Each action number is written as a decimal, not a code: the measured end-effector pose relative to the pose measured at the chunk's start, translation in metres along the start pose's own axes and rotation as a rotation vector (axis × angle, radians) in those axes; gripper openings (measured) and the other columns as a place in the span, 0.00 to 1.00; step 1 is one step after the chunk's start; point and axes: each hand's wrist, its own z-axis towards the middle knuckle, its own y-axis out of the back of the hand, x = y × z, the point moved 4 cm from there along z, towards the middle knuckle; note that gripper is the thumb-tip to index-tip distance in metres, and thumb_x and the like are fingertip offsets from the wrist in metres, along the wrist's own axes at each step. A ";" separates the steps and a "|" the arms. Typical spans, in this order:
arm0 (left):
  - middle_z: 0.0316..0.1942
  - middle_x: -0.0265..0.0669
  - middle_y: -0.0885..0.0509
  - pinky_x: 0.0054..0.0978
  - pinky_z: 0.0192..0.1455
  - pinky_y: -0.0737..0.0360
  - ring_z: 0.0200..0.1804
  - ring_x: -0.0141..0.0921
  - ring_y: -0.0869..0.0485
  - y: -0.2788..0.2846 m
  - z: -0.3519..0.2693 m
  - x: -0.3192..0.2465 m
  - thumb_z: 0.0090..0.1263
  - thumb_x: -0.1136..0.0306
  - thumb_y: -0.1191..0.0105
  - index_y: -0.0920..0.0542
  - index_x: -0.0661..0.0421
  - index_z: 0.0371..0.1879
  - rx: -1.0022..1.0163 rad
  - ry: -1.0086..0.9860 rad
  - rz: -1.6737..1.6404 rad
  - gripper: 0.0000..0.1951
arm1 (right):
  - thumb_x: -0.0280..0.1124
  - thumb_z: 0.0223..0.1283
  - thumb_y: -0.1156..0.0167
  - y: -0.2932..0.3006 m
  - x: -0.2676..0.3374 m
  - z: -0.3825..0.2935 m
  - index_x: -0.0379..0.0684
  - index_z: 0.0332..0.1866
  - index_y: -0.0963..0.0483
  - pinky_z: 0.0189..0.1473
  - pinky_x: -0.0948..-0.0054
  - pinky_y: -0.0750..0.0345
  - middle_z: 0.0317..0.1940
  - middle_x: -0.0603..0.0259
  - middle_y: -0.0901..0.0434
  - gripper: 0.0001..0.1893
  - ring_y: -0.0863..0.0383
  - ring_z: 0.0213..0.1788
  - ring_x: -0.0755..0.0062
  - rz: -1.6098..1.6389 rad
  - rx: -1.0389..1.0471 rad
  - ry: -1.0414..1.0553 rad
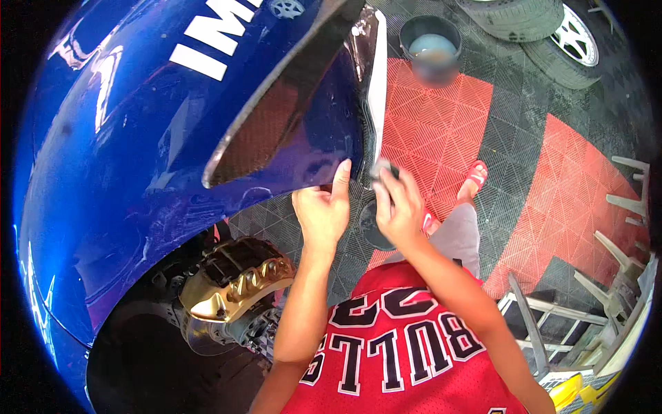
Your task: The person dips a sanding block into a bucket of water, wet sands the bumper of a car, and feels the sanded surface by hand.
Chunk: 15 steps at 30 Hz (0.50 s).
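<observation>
My left hand [323, 212] grips the lower rear edge of a glossy blue car bumper [170, 150], thumb laid on the outer face and fingers curled out of sight beneath. Just above the thumb is a dark, textured canard fin [269, 121] jutting from the bumper. My right hand [401, 207] pinches a small grey and dark pad [384, 169] at the near end of a white-edged splitter lip [380, 77]. The fingers partly cover the pad, so its exact kind is unclear.
A gold brake caliper [238, 290] sits in the open wheel arch at lower left. On the red and grey tile floor [439, 119] stand a black bucket of cloudy liquid [432, 44], stacked tyres [517, 20], a dark round object [375, 227] and plastic chairs [615, 290].
</observation>
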 end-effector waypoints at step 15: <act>0.37 0.43 0.08 0.31 0.44 0.18 0.37 0.31 0.12 0.000 -0.003 0.001 0.72 0.67 0.34 0.12 0.63 0.43 0.002 0.060 -0.009 0.11 | 0.28 0.62 0.33 -0.007 -0.004 0.005 0.36 0.52 0.19 0.50 0.54 0.18 0.51 0.45 0.17 0.14 0.15 0.47 0.43 0.055 -0.021 -0.043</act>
